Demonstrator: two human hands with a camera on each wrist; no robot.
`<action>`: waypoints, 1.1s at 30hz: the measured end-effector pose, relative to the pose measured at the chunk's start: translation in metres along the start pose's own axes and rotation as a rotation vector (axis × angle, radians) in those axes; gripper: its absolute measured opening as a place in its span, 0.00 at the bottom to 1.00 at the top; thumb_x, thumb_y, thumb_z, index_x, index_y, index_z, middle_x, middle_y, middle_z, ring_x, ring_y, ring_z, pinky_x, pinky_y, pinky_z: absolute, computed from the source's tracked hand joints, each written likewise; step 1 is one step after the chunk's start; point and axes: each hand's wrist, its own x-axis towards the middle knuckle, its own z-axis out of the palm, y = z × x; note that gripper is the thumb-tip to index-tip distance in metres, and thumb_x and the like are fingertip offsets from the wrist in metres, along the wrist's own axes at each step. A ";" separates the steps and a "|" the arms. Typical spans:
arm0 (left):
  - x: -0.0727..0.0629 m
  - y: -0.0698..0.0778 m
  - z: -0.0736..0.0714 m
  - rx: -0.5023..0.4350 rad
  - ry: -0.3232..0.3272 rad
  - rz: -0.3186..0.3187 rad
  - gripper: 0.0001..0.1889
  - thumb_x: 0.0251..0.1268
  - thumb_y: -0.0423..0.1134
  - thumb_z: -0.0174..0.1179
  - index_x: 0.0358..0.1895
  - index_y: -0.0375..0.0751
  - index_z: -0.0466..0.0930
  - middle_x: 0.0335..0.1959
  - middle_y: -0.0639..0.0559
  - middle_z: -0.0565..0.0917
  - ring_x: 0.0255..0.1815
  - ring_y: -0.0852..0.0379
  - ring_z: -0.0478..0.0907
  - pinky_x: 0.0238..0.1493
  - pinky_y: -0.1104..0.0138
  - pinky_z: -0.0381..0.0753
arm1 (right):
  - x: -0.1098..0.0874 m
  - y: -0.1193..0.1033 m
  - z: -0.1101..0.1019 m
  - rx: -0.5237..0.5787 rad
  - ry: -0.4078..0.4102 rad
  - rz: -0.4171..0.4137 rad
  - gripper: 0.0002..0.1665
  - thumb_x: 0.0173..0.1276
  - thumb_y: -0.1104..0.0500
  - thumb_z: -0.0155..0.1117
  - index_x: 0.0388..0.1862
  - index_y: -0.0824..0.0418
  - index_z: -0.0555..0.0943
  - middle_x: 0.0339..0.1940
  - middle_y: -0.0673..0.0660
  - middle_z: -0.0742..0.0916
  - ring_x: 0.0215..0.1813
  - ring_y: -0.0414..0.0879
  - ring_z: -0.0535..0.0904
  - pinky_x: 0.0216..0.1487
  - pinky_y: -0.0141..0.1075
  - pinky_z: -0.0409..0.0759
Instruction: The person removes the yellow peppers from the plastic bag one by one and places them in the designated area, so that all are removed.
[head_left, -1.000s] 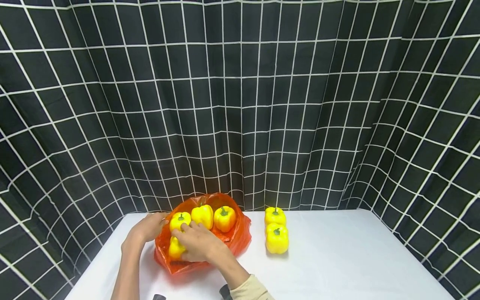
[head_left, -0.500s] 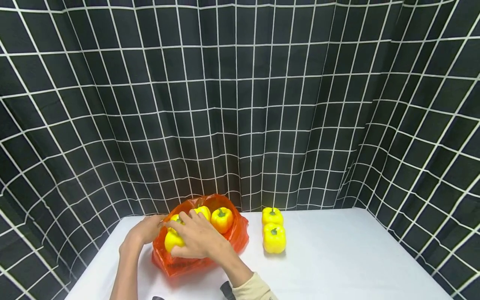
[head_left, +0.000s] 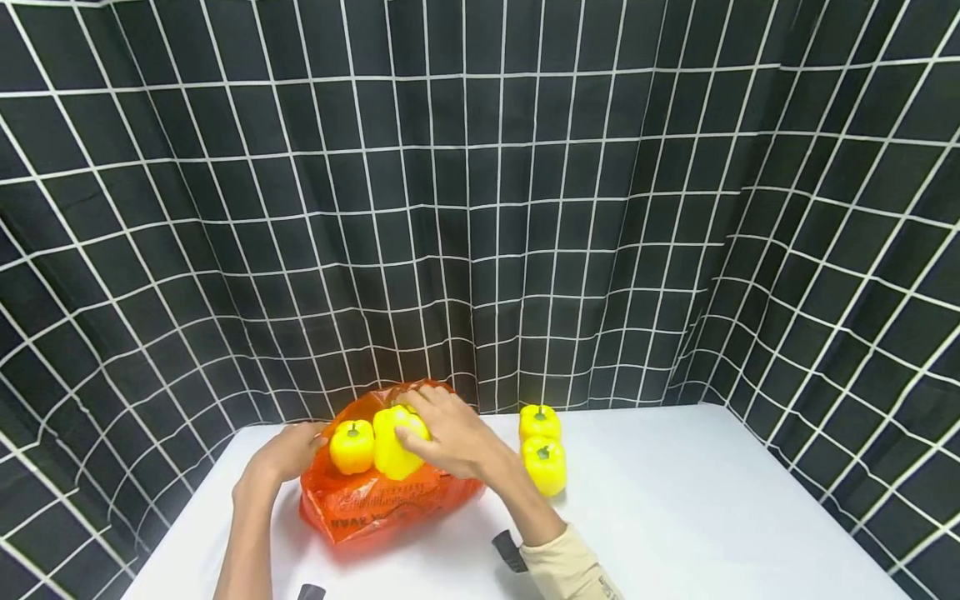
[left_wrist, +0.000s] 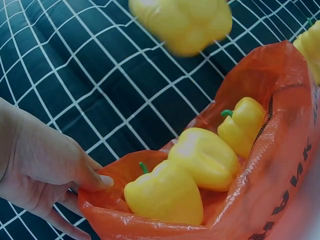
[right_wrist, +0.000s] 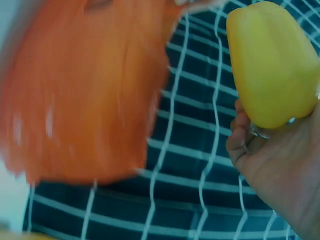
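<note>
My right hand (head_left: 452,432) grips a yellow bell pepper (head_left: 395,448), raised over a red plastic bag (head_left: 393,502) at the table's left. In the right wrist view, the held pepper (right_wrist: 272,65) hangs clear of the bag, fingers around its end. My left hand (head_left: 281,452) pinches the bag's left rim; the left wrist view has the thumb (left_wrist: 97,180) inside and fingers outside. Within the open bag lie yellow peppers: one in front (left_wrist: 165,195), one in the middle (left_wrist: 205,159) and one at the back (left_wrist: 242,125). In the head view, the raised pepper and right hand hide some of them.
Two more yellow peppers (head_left: 543,465) stand one behind the other on the white table (head_left: 675,500), right of the bag. A black cloth with a white grid (head_left: 480,208) rises behind the table and along both sides.
My right hand has taken hold of a pepper in the bag's left part and lifted it up and to the right. The bag's front has tipped up, showing its print; my left hand keeps its rim.
</note>
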 end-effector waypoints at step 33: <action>0.004 -0.001 -0.003 -0.004 -0.038 -0.009 0.18 0.75 0.31 0.55 0.64 0.30 0.80 0.55 0.33 0.87 0.51 0.41 0.85 0.66 0.36 0.79 | -0.114 0.169 -0.087 -0.027 0.036 0.583 0.40 0.59 0.74 0.71 0.72 0.72 0.72 0.71 0.73 0.77 0.72 0.71 0.70 0.74 0.67 0.73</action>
